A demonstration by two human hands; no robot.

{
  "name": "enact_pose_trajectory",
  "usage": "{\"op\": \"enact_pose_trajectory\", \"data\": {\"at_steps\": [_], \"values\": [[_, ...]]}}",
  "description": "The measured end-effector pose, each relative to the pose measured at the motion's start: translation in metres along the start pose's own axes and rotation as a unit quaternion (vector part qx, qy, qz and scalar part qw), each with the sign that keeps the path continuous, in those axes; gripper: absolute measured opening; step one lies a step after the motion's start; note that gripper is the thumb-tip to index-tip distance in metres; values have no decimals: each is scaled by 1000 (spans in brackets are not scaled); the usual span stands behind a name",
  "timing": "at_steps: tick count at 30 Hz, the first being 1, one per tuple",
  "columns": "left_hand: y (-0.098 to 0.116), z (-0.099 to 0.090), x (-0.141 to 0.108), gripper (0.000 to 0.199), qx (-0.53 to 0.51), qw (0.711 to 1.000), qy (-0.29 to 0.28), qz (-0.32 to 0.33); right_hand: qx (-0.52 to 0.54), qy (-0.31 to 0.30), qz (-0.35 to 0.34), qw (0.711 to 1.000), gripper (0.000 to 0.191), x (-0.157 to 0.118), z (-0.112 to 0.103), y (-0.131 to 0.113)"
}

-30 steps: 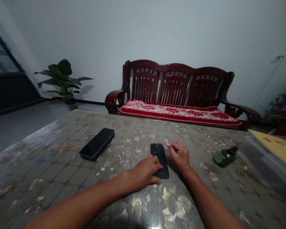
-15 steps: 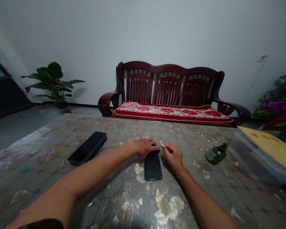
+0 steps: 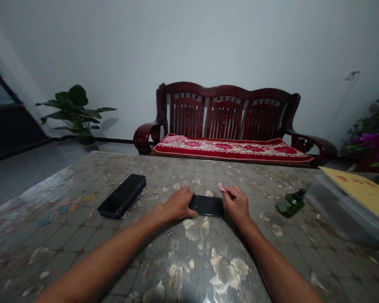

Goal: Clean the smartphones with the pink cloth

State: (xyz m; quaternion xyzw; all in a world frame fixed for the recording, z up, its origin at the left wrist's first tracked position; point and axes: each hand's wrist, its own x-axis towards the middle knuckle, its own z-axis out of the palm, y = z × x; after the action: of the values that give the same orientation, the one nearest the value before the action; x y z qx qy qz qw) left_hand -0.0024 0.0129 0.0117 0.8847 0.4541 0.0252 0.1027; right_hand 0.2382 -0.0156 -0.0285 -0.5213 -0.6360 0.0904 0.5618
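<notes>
A black smartphone (image 3: 206, 205) lies sideways on the patterned table in front of me. My left hand (image 3: 180, 203) grips its left end, thumb at the near edge and fingers at the far edge. Close by the phone's right end, my right hand (image 3: 238, 203) is closed on a small crumpled pink cloth (image 3: 221, 187), which pokes out past the fingertips. Whether the right hand touches the phone I cannot tell. Left of both hands rests a stack of phones (image 3: 124, 196), the top one showing a dark screen.
Colourful rubber bands (image 3: 67, 208) are scattered at the left of the table (image 3: 164, 269). On the right stand a green bottle (image 3: 291, 203) with a black cap and a clear plastic box (image 3: 337, 210) with a yellow sheet (image 3: 360, 189) on top. A wooden bench (image 3: 227, 111) stands beyond the table.
The phone has turned from lengthwise to sideways. My left hand has moved from its far end to grip its left end. The right hand keeps the pink cloth.
</notes>
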Motion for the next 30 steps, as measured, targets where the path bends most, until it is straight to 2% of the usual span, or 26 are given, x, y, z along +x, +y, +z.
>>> {"op": "enact_pose_trajectory", "data": {"at_steps": [2,5,9,12,16,20,27,30], "values": [[2,5,-11,45,-33,999,22,-3,-36,-30,-28,999,23,-1,-3,-4],[-5,9,-22,51,-85,996,31,20,-128,-107,-58,984,27,-5,-4,-9],[-15,14,-28,55,-129,989,52,49,-250,-211,-68,942,32,-12,-2,-17],[-17,20,-29,54,-127,988,76,49,-313,-259,-57,912,28,-13,0,-25],[-18,30,-29,53,-98,988,105,62,-345,-290,-31,892,22,-12,0,-36],[-19,36,-30,51,-72,987,128,65,-359,-309,-22,881,26,-12,4,-46],[-16,34,-32,48,-66,987,131,62,-323,-348,-76,877,27,-19,21,-58],[-17,35,-32,49,-64,987,134,62,-338,-343,-60,875,27,-17,18,-59]]}}
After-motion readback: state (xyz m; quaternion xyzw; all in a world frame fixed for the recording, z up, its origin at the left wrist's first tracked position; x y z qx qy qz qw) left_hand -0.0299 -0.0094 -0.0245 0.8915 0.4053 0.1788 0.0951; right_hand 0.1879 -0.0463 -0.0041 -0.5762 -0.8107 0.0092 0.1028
